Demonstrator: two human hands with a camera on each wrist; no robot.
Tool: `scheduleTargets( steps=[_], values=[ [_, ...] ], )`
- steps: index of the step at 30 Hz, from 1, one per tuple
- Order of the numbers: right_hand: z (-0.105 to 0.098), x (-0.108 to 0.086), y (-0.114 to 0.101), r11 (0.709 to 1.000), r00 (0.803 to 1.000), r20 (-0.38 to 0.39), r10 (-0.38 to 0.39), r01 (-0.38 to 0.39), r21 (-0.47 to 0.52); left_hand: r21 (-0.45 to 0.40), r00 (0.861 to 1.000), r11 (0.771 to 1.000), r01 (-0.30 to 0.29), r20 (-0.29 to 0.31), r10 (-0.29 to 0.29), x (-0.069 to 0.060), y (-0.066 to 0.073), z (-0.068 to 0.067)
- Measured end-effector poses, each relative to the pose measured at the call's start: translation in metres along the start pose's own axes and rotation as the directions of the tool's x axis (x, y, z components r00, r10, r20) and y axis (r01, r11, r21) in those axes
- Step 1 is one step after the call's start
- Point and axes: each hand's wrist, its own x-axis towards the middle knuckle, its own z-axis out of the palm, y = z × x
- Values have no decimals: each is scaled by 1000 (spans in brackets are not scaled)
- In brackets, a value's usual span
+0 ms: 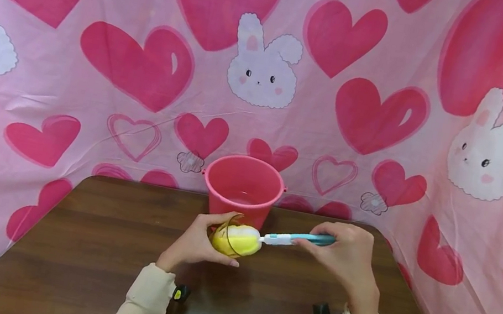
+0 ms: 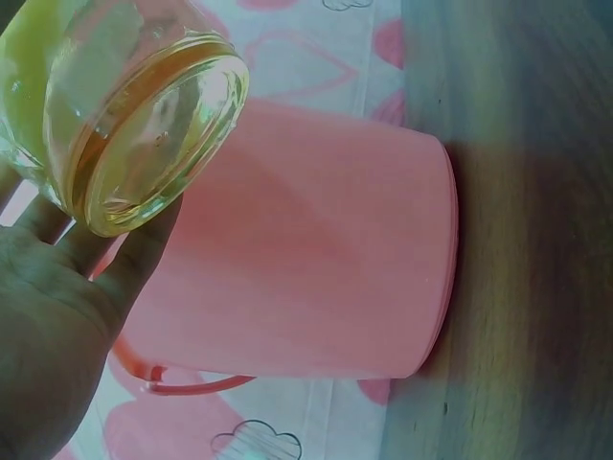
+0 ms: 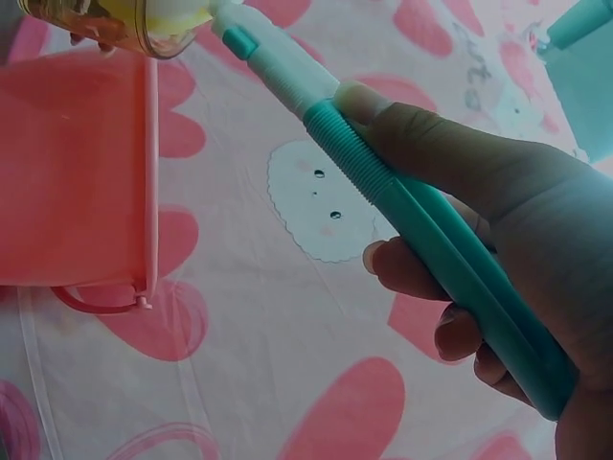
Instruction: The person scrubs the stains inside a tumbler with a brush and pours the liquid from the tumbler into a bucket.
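Amber-tinted glass forms the cup (image 2: 158, 134), which we hold on its side above the table (image 1: 62, 258), its mouth turned toward about 3 o'clock in the head view. Our left hand (image 1: 198, 243) is clamped round it from 9 o'clock, thumb near 6 and fingers near 11. Our right hand (image 1: 347, 258) is clamped on the teal handle (image 3: 421, 220) of a brush, whose yellow-and-white sponge head (image 1: 243, 242) sits partly inside the cup and partly past the rim. The pink bucket (image 1: 257, 213) stands at 12 o'clock from the cup.

To work the sponge well, we should probably keep the handle in line with the cup's axis, between 2 and 3 o'clock, so the narrow neck doesn't lever against the rim. We'd steady the cup and let the right wrist do the twisting, easing the head toward 9 o'clock until it meets the base. Smooth glass may slip if wet, so a firm, even hold seems wiser than squeezing.
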Motion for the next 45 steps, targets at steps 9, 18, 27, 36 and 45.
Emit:
scheduleTargets(
  steps=[9,18,27,36,45],
  values=[
    [1,-2,7,998,999,-27,-43,44,37,-5,1000,1000,-26,1,26,0,-1,1],
    [-6,-5,21,995,996,-86,-16,25,97,-16,999,998,-53,10,53,2,2,3],
    [-13,-5,24,997,993,-102,58,-52,64,8,999,999,-49,-18,49,1,0,0],
    [-17,-7,26,991,987,-122,108,-96,94,-2,999,999,-44,-19,44,1,2,0],
    [-20,-6,24,990,985,-136,107,-92,107,12,998,999,-51,-31,52,1,2,-1]
  ],
)
